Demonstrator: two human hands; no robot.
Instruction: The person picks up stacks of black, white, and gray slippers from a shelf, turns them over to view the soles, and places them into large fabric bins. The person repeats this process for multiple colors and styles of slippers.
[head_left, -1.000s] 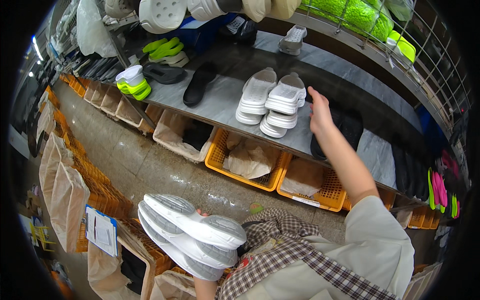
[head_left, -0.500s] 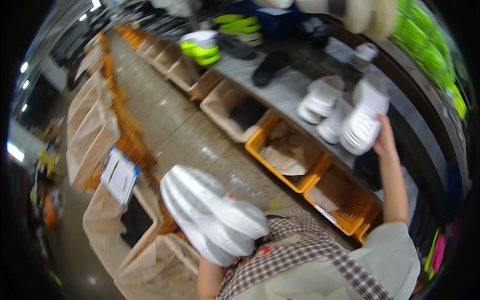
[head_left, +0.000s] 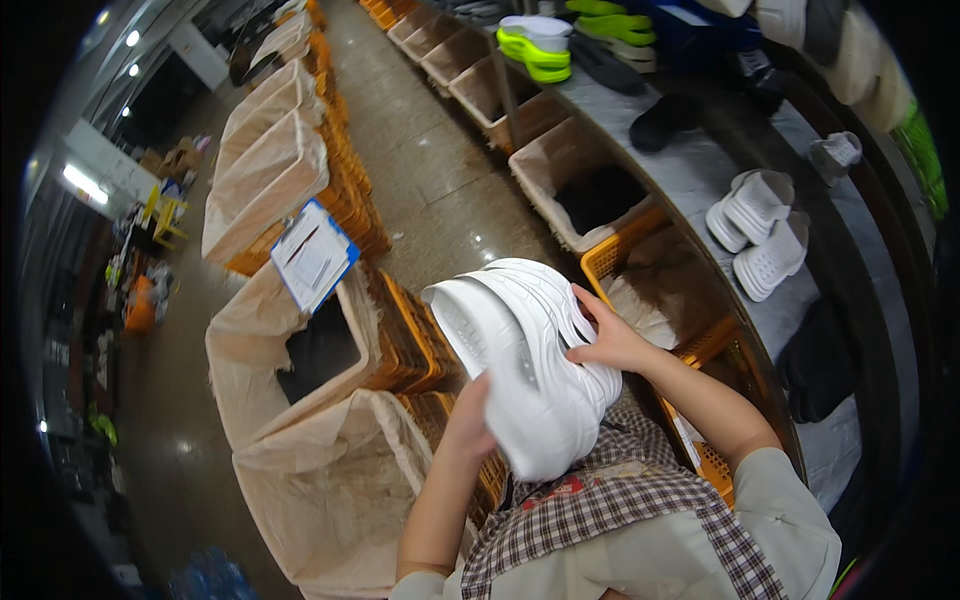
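Both hands clasp a stack of white shoes [head_left: 530, 370]: the left hand [head_left: 470, 420] closed underneath, the right hand [head_left: 610, 340] gripping its upper side. Lined orange crates [head_left: 330, 360] stand below, near a shelf [head_left: 700, 180] holding more white shoes.

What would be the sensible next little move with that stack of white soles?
Probably square up the stack of white soles: the right hand rests on its splayed upper edges while the left hand props it from below, so a nudge would align them.
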